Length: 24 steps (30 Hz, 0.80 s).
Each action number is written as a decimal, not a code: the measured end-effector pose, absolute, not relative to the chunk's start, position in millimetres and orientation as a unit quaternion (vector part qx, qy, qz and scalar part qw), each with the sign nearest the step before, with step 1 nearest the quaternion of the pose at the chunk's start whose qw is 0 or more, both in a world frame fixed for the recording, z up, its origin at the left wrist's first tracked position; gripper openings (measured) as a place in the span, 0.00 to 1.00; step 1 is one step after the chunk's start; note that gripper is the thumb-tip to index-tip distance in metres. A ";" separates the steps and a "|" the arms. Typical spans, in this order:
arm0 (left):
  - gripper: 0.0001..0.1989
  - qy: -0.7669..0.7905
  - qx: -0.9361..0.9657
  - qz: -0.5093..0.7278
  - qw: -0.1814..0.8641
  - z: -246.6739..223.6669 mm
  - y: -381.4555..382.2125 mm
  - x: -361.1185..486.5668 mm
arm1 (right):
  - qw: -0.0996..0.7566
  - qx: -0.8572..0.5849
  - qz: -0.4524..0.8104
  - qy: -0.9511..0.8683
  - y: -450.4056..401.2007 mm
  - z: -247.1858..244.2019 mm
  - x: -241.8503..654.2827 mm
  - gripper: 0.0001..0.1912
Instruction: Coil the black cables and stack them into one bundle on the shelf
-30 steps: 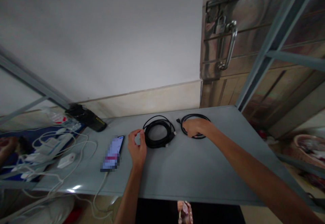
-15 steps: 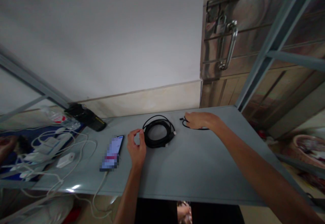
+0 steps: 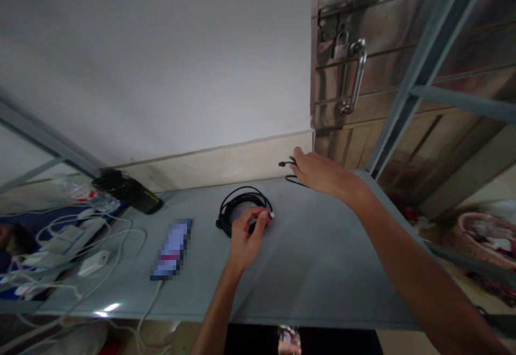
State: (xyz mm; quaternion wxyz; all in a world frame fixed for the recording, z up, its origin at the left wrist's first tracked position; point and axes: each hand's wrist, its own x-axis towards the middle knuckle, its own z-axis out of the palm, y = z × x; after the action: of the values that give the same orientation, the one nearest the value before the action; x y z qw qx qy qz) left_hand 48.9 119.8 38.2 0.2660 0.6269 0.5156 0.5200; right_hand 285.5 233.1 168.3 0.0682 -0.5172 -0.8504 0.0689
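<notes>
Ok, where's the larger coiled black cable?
In the head view, the coil lies on the grey tabletop at the left hand, right of the lit smartphone.

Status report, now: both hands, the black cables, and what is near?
Right hand gripping thinner black cable. Left hand at larger black coil, fingers near its pale plug end. Phone lying left of coil, not between hands.

The black cable lies in a round coil of several loops, flat, while the thin black cord is lifted, its small plug end pointing left.
</notes>
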 end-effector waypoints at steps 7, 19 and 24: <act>0.31 0.282 0.386 0.520 0.708 39.0 169.4 106.0 | 0.052 -0.426 0.150 -0.891 201.1 181.8 271.1 0.17; 0.11 0.220 0.224 0.562 0.765 22.5 165.7 91.6 | 0.080 -0.374 0.176 -0.907 212.0 176.9 278.3 0.17; 0.19 0.178 0.177 0.580 0.775 24.1 166.0 79.9 | 0.193 -0.399 0.204 -0.873 218.5 185.9 293.4 0.13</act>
State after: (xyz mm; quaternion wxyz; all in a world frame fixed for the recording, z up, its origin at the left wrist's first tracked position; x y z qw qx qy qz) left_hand 79.9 166.0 24.1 0.7754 0.1768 0.1776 0.5796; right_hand 293.4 218.5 185.9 0.1929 -0.3986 -0.8731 0.2043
